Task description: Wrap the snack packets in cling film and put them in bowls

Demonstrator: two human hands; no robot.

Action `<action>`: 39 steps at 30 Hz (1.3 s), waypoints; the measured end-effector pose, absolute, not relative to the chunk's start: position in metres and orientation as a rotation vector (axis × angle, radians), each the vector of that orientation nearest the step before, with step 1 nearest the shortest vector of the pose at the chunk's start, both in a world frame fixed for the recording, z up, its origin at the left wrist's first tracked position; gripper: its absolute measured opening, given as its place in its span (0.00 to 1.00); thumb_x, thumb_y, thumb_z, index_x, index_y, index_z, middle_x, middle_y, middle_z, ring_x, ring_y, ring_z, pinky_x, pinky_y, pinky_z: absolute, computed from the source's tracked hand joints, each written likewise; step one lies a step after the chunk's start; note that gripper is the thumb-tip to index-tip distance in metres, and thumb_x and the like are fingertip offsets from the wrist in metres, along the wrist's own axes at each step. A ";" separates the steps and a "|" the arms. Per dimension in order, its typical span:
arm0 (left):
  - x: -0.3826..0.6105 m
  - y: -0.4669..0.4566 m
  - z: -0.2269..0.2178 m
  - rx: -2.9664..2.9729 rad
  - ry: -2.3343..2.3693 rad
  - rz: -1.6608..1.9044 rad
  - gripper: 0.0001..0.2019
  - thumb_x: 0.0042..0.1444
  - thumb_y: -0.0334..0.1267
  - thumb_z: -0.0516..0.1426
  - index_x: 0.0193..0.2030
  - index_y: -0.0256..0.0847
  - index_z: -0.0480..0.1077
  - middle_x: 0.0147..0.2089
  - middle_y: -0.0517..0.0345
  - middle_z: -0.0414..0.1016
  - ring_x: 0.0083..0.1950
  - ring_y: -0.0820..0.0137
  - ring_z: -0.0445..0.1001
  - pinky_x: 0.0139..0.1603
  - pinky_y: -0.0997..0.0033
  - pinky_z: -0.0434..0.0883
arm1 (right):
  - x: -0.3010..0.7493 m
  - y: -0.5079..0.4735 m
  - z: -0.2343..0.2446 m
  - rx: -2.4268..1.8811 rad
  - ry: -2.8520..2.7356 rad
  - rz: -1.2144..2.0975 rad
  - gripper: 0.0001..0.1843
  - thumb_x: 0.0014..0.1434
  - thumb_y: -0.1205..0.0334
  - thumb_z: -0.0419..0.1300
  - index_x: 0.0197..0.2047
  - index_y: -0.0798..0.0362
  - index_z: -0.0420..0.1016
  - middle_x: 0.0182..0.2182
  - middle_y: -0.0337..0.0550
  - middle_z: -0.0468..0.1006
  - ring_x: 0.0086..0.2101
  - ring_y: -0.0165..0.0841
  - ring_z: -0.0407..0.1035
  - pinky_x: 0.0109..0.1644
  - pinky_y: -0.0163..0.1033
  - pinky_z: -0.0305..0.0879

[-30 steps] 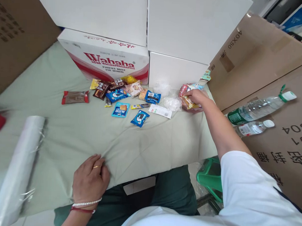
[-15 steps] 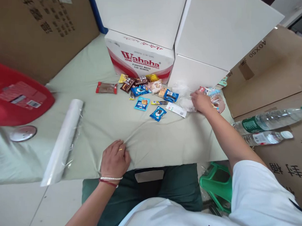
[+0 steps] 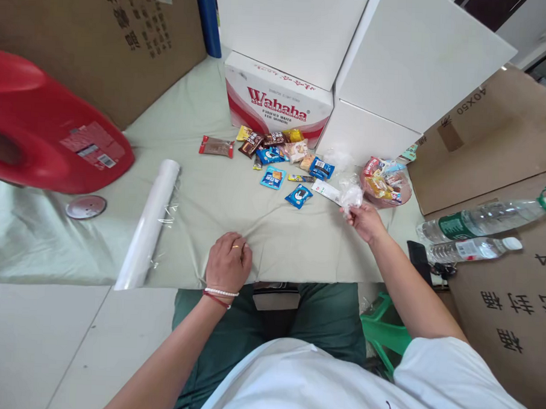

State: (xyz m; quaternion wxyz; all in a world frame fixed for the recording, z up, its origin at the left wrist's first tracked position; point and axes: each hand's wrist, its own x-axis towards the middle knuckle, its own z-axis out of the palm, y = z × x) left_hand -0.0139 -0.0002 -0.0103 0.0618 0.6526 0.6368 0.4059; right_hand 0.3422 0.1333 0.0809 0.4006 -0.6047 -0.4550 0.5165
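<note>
Pinched in the fingers of my right hand (image 3: 365, 220) is a crumpled clear plastic bag (image 3: 351, 194), raised at the table's right side. Just behind it sits a pink basket (image 3: 408, 197) of wrapped snacks. My left hand (image 3: 229, 260) rests near the front edge of the table with its fingers curled under and nothing visible in it. Several snack packets lie mid-table: a blue packet (image 3: 299, 196) nearest me, a light blue packet (image 3: 273, 178), a white packet (image 3: 326, 191) beside the bag, and a red-ended brown bar (image 3: 216, 146) farther left.
A Wahaha carton (image 3: 277, 102) and white boxes (image 3: 378, 64) stand along the back. To the left are a red jug (image 3: 54, 128), a round lid (image 3: 86, 207) and a plastic film roll (image 3: 149, 223). Two water bottles (image 3: 474, 249) lie at the right, above a green stool (image 3: 385, 333).
My right hand has come back from beside the basket toward me, now gripping the clear plastic bag. The left hand stays resting on the table. The view has shifted left.
</note>
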 end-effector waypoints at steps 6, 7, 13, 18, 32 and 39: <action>0.046 -0.012 0.010 1.677 1.589 1.354 0.09 0.65 0.42 0.58 0.50 0.45 0.70 0.44 0.53 0.76 0.44 0.64 0.78 0.41 0.63 0.78 | 0.276 0.041 0.051 -1.400 -1.011 1.584 0.20 0.44 0.47 0.73 0.32 0.53 0.77 0.25 0.41 0.80 0.18 0.22 0.50 0.20 0.33 0.44; 0.058 -0.013 0.011 1.649 1.527 1.335 0.16 0.62 0.44 0.61 0.54 0.45 0.69 0.49 0.51 0.76 0.47 0.64 0.78 0.39 0.65 0.79 | 0.265 0.029 0.047 -1.413 -1.030 1.581 0.20 0.45 0.46 0.73 0.31 0.53 0.78 0.21 0.38 0.76 0.18 0.22 0.49 0.20 0.33 0.43; 0.073 -0.009 0.008 1.302 1.334 1.145 0.06 0.55 0.37 0.63 0.40 0.42 0.74 0.41 0.54 0.77 0.42 0.67 0.77 0.41 0.67 0.77 | 0.237 -0.003 0.038 -1.513 -1.023 1.501 0.23 0.42 0.42 0.75 0.31 0.52 0.79 0.19 0.33 0.70 0.19 0.23 0.50 0.23 0.33 0.43; 0.056 -0.010 0.007 1.042 1.322 1.111 0.07 0.54 0.43 0.62 0.33 0.43 0.71 0.28 0.62 0.73 0.30 0.72 0.71 0.35 0.71 0.71 | 0.258 -0.001 0.047 -1.518 -0.914 1.544 0.26 0.39 0.42 0.77 0.31 0.52 0.76 0.22 0.33 0.73 0.19 0.21 0.48 0.21 0.32 0.38; 0.065 -0.035 0.030 1.327 1.342 1.366 0.19 0.56 0.47 0.65 0.52 0.44 0.72 0.56 0.47 0.73 0.59 0.60 0.73 0.56 0.58 0.74 | 0.269 -0.015 0.044 -1.299 -0.935 1.503 0.13 0.48 0.49 0.70 0.31 0.48 0.77 0.34 0.41 0.79 0.35 0.35 0.71 0.41 0.40 0.69; 0.082 -0.025 0.018 1.007 1.179 1.116 0.15 0.53 0.52 0.67 0.35 0.41 0.76 0.35 0.54 0.78 0.38 0.66 0.76 0.44 0.62 0.74 | 0.268 -0.018 0.055 -1.167 -0.923 1.670 0.09 0.44 0.54 0.68 0.24 0.48 0.73 0.39 0.45 0.81 0.42 0.43 0.76 0.45 0.46 0.72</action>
